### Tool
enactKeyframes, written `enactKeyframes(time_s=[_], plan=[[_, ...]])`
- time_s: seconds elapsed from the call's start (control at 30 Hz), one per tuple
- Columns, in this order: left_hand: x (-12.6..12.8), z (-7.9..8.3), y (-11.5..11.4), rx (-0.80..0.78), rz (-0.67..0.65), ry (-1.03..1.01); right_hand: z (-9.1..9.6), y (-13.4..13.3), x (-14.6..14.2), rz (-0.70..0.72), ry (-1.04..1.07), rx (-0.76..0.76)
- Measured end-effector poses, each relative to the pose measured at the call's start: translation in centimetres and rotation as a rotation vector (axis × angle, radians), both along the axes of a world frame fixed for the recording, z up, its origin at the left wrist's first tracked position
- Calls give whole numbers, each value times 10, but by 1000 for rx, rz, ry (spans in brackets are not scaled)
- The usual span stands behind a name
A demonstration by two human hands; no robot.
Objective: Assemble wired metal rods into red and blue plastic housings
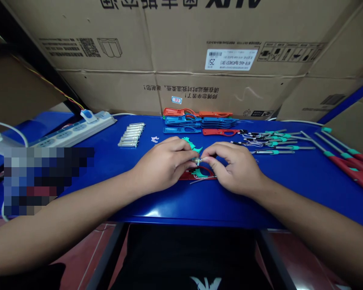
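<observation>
My left hand (172, 164) is closed, its thumb and fingers pinching a small clear lighter gas tank (196, 160), mostly hidden by the fingers. My right hand (233, 167) is also closed, with thumb and forefinger pinched at the tank's right end; whatever tiny piece they hold is hidden. Below the fingertips lies a red lighter handle half (186, 176) with a green trigger (199, 173) and a thin metal rod (196, 181). Just beyond my left fingers are several loose green triggers (191, 143), partly covered by the hand.
Similar clear tanks (131, 135) lie in a row at left, near small white pieces (154, 139). Blue handle halves (181, 130) are stacked behind. Wired metal rods (275, 143) and red lighters (347, 165) lie right. A power strip (75, 131) and cardboard (181, 48) border the table.
</observation>
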State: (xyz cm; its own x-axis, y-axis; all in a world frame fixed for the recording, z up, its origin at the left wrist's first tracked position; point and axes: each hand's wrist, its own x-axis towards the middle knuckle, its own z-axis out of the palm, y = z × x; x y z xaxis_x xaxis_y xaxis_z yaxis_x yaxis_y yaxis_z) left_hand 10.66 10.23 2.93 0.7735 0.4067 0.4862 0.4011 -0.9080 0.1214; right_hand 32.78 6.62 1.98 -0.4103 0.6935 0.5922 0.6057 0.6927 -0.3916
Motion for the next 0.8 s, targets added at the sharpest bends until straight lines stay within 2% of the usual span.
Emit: enactKeyframes(time_s=[0.2, 0.4, 0.53, 0.8], plan=[[0, 4, -3, 35, 5, -3, 3, -2, 0, -26, 5, 35], [1, 3, -7, 61, 23, 14, 2, -2, 0, 7, -6, 28], [3, 2, -16, 103, 35, -26, 4, -5, -2, 78, 28, -24], [3, 5, -24, -4, 65, 7, 1, -9, -6, 93, 82, -67]])
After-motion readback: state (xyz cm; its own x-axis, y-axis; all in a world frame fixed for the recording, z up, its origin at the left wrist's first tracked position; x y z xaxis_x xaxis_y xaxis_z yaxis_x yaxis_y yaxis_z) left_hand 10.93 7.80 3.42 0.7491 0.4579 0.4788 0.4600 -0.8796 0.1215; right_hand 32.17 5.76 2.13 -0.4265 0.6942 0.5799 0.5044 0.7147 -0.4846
